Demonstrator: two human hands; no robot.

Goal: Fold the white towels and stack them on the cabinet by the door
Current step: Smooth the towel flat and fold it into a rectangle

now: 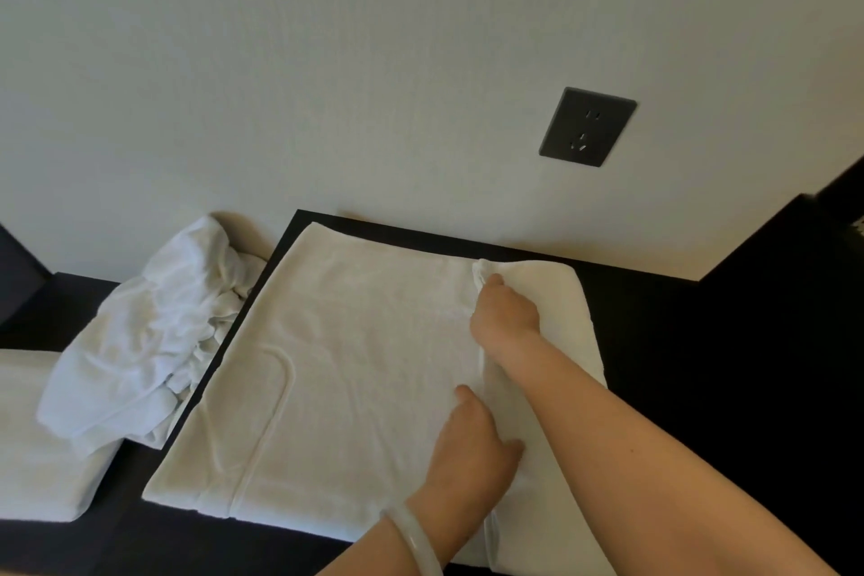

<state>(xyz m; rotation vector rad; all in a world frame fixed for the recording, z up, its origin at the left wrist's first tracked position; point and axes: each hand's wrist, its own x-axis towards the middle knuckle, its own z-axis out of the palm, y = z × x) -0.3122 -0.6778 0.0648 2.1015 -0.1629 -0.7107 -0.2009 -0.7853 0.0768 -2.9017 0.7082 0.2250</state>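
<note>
Left end of the cabinet top (654, 341): one folded towel (42, 435), done. Just beside it is a crumpled towel pile (149, 332), not yet folded. Centre: the flat towel (350, 365) spans the top from near edge to far edge, with its right part turned over as a flap. The left hand (472, 444) rests on the flap's edge towards the near edge, thumb on the flap, fingers bent. We cannot tell whether it pinches or presses. The right hand (505, 313) has its fingers closed, pinching the flap's far corner. The flap's long axis runs near to far, with one hand at each end. The unfolded bulk lies left of both hands, so we judge the next fold goes leftward. On the wall is a socket (587, 126).
</note>
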